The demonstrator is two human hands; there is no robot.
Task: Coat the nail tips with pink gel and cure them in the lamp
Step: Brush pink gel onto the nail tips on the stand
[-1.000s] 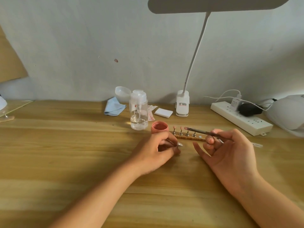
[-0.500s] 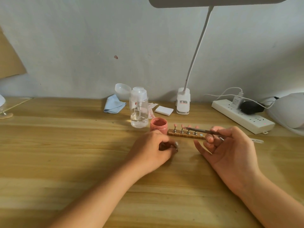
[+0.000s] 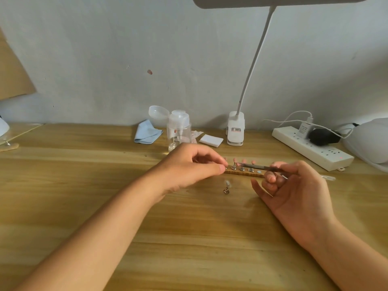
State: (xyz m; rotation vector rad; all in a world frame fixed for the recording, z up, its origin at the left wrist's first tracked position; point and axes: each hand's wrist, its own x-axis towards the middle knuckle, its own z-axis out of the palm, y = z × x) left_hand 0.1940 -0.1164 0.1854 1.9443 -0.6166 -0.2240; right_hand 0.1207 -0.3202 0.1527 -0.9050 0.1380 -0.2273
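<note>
A wooden holder strip [image 3: 244, 174] lies mid-table with several small metal stands carrying pink nail tips [image 3: 234, 160]. My left hand [image 3: 193, 165] reaches its left end, thumb and fingers curled and pinching the leftmost stand [image 3: 226, 168]. It hides the pink gel jar. One separate stand with a clear tip [image 3: 226, 187] lies on the table in front of the strip, touched by nothing. My right hand [image 3: 294, 185] grips a thin gel brush [image 3: 255, 166], whose bristle end hovers over the strip. The white curing lamp [image 3: 370, 140] sits at the far right edge.
Behind the strip stand a clear pump bottle [image 3: 179, 131], a blue cloth [image 3: 147, 133], white pads [image 3: 211, 140] and a clip desk lamp [image 3: 236, 131]. A power strip [image 3: 310, 148] with plugs and cables lies at the back right. A thin clear tool [image 3: 327, 177] sticks out past my right hand.
My left hand let go of the clear-tipped stand, leaving it on the table, and moved forward to the left end of the strip. The right hand kept the brush almost still.
</note>
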